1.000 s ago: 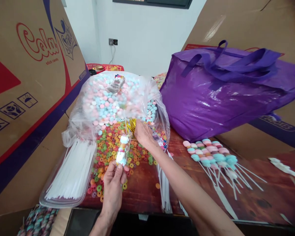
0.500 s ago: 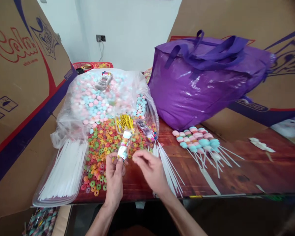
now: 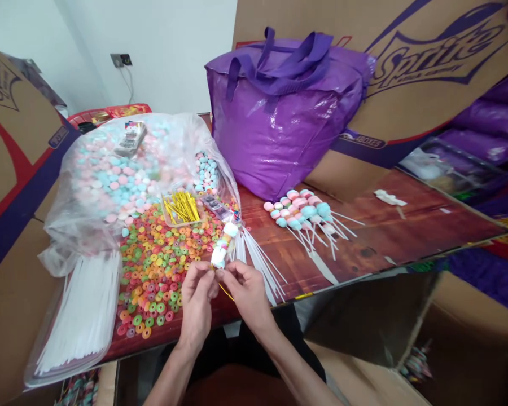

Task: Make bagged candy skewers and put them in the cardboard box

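My left hand point(image 3: 198, 294) pinches the base of a small clear bag of stacked candies point(image 3: 222, 248), held upright above the table edge. My right hand point(image 3: 243, 287) is closed right beside it, fingers pinching a thin gold twist tie point(image 3: 225, 290) at the bag's neck. Just beyond lie loose ring-shaped candies in many colours point(image 3: 158, 259), a clear packet of gold twist ties point(image 3: 182, 206) and a fan of white sticks point(image 3: 258, 262).
A big clear bag of pink and blue candies point(image 3: 118, 175) sits at the back left, a clear bag of white sticks point(image 3: 82, 313) at the front left. Finished candy sticks point(image 3: 305, 214) lie beside a purple bag point(image 3: 283, 118). Cardboard boxes point(image 3: 8, 169) surround the wooden table point(image 3: 385, 231).
My right hand came back from the twist-tie packet to the candy bag's neck, now holding a gold tie. The view swung to the right; the left hand kept its hold.
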`<state>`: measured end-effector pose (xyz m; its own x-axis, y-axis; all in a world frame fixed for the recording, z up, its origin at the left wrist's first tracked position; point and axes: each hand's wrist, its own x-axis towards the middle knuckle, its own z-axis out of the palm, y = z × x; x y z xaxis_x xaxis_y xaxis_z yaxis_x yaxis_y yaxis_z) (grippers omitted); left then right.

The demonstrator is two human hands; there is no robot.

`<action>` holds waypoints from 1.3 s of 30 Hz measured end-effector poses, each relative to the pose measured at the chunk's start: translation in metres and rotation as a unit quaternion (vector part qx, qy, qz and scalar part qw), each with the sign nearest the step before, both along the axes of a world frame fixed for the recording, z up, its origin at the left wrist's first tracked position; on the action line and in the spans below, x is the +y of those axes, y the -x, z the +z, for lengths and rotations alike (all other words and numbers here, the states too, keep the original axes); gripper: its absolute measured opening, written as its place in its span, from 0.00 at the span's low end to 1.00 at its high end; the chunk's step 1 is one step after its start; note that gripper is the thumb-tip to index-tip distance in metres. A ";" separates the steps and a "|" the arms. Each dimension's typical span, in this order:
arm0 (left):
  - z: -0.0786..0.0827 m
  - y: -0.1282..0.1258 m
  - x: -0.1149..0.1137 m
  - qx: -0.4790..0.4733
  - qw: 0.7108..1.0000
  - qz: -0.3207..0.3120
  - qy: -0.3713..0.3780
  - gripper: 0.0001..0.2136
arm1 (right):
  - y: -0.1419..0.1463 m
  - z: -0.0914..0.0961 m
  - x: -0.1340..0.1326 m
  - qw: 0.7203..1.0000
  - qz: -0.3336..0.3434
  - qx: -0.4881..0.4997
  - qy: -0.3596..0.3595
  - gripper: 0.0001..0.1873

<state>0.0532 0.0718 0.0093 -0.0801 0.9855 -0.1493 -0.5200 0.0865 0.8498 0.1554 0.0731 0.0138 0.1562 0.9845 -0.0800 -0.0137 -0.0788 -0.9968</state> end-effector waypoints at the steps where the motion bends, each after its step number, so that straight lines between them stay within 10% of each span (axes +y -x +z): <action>1: 0.000 -0.002 0.001 0.008 1.000 -0.003 0.000 0.10 | -0.002 0.000 0.000 1.000 0.011 0.006 0.000 0.13; 24: -0.002 -0.007 0.015 -0.019 0.997 0.018 0.067 0.18 | -0.004 -0.008 0.009 0.991 0.008 0.131 0.004 0.08; 30: 0.013 -0.002 0.013 -0.161 0.963 -0.138 0.167 0.21 | -0.015 -0.011 0.002 0.979 0.071 0.190 -0.038 0.08; 39: 0.014 -0.003 0.012 -0.114 0.962 -0.192 0.159 0.20 | -0.043 0.005 0.006 0.970 0.174 -0.083 -0.149 0.06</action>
